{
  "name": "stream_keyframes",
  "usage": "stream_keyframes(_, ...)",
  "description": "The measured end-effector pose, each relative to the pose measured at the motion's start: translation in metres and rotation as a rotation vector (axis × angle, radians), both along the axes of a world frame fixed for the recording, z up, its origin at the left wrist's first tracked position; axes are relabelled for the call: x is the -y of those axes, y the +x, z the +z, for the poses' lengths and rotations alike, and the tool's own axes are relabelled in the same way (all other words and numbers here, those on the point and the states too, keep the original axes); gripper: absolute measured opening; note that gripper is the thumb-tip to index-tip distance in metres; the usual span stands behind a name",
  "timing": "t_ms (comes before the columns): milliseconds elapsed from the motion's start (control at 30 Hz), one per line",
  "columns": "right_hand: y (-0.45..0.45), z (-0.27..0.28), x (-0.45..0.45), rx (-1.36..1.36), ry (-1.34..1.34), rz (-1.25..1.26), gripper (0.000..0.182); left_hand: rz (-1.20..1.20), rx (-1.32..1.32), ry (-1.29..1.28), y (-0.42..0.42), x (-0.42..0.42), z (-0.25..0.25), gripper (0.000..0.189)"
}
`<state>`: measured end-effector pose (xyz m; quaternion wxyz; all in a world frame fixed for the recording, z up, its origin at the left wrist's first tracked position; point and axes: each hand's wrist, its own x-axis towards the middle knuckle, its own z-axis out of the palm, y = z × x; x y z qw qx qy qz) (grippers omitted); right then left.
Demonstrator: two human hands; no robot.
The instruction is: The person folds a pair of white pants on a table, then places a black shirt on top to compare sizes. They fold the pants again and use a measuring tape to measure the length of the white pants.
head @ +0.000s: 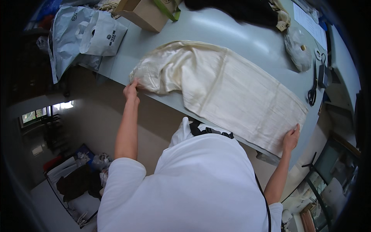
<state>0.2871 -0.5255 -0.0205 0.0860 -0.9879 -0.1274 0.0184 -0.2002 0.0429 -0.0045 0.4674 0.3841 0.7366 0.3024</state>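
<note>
A long piece of shiny cream fabric (232, 90) lies across the pale table (246, 34) in front of me. Its left part is bunched in folds, while the right part lies fairly flat with crosswise creases. My left hand (132, 91) pinches the fabric's left end at the table's near edge. At the far right, my right hand (291, 139) grips the right end near its lower corner, thumb on top. Both arms are spread wide. The fabric's near edge runs along the table's front edge.
Plastic and white bags (100, 36) stand at the left end, beside a cardboard box (147, 14) with a green strap. Dark fabric (234, 11) lies at the far side. Black scissors (312, 94), a dark block (323, 76), a clear plastic bag (298, 52) and papers (310, 24) are on the right.
</note>
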Motion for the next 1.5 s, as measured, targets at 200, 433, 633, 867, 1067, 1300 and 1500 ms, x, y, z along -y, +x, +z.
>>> stream_keyframes(200, 0.012, -0.005, -0.011, -0.031, -0.261, -0.089, 0.052, -0.246, 0.092, 0.136, 0.008, -0.055, 0.033, 0.031)
stream_keyframes(433, 0.004, 0.003, -0.035, -0.146, -0.402, -0.202, 0.06, -0.783, -0.349, 0.411, 0.0, -0.172, 0.115, 0.027)
stream_keyframes(633, 0.004, 0.005, -0.052, -0.175, -0.428, -0.219, 0.063, -0.575, -0.269, 0.151, -0.035, -0.21, -0.004, 0.021)
stream_keyframes(867, 0.007, 0.029, -0.083, -0.007, -0.362, -0.01, 0.053, -0.47, -0.095, 0.094, -0.016, -0.222, -0.002, 0.025)
stream_keyframes(1067, 0.002, 0.031, -0.197, 0.055, 0.028, 0.374, 0.035, -0.663, -0.08, -0.021, 0.01, -0.24, 0.003, 0.03)
stream_keyframes(1300, -0.005, 0.025, -0.241, -0.02, 0.014, 0.504, 0.022, -0.882, -0.178, -0.101, 0.02, -0.265, 0.015, 0.029)
stream_keyframes(1500, 0.004, 0.018, -0.236, 0.027, 0.015, 0.501, 0.013, -1.145, -0.322, 0.031, 0.017, -0.252, 0.024, 0.029)
